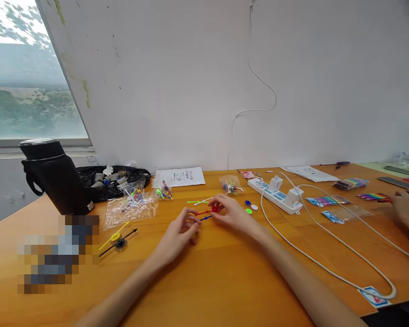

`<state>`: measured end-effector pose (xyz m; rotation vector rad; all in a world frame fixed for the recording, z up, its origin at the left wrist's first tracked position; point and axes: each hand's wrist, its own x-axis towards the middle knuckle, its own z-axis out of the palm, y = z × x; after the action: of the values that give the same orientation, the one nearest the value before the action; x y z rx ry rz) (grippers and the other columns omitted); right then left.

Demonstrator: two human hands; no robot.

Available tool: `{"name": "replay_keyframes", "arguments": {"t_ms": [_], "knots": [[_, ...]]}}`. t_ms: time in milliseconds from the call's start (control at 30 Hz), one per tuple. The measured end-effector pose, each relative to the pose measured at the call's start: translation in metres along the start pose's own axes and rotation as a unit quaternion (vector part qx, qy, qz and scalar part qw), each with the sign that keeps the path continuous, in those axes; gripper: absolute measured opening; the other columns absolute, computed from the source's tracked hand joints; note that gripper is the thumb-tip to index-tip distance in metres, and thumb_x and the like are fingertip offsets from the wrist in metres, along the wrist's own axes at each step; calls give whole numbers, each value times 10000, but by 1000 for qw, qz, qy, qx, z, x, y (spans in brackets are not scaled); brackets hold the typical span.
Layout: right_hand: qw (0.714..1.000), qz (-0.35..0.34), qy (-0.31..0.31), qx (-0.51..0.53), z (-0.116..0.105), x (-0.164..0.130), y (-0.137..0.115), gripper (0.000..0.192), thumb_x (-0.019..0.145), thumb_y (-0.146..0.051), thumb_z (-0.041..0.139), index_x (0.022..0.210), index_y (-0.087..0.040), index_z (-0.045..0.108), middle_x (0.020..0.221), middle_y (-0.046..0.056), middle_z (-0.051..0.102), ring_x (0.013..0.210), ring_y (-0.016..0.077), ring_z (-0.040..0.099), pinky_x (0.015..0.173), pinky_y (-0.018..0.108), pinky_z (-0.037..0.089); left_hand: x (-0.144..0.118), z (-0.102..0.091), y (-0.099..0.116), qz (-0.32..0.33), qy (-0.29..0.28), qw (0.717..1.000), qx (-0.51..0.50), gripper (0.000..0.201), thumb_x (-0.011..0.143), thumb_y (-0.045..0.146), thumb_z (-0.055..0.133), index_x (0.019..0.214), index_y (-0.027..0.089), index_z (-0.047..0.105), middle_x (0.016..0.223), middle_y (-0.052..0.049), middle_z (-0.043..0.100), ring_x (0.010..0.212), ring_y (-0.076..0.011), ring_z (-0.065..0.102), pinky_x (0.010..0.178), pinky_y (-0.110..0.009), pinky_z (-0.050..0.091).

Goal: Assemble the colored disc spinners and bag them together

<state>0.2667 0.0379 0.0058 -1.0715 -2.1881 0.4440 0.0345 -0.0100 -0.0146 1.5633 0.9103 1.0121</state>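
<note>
Just left of the power strip, the right hand pinched a red hub; left hand fingers gripped the blue stick. Green stick and yellow-black spinner lay apart on the bench, assembly seemingly half done.

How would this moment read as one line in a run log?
left hand: fingers on blue stick | right hand: pinching red piece | nearby: green stick, power strip | surface: wooden table
</note>
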Motion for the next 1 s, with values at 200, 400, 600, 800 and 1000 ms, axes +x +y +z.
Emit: {"name": "replay_keyframes", "arguments": {"t_ms": [200,400,600,800,1000], "knots": [[992,-47,-32,108,27,-2,-34,151,878,-252,658,1021,-208,640,1064,53,651,922,164,638,861,301,520,7,0,-8,-55,-14,988,-146,504,790,469,734,1166,189,553,1132,-135,702,953,-220,696,906,-385,541],[983,-10,-50,174,30,1,-27,323,869,-312,688,1169,-217,617,1162,60,653,963,163,640,882,305,511,10,-3,-11,-53,13,989,-139,432,763,442,750,1042,164,572,1004,-118,725,814,-194,698,794,-366,574],[997,56,57,16,25,6,10,184,942,-321,574,975,-183,691,1020,60,651,847,159,607,792,299,478,11,-5,-11,-58,26,990,-126,398,747,421,739,1008,161,589,951,-110,711,789,-179,682,734,-330,570],[996,63,27,-59,32,8,25,141,911,-305,627,900,-188,706,1001,57,616,871,169,603,797,299,464,13,-6,-13,-65,27,990,-126,411,753,425,727,1043,168,589,1026,-127,700,797,-180,676,660,-303,565],[995,38,62,-75,29,13,23,143,930,-298,604,887,-181,674,967,64,653,947,203,594,870,330,445,15,-11,-18,-78,46,984,-151,396,775,396,725,1072,164,604,1056,-125,705,857,-188,680,699,-302,571]]}}
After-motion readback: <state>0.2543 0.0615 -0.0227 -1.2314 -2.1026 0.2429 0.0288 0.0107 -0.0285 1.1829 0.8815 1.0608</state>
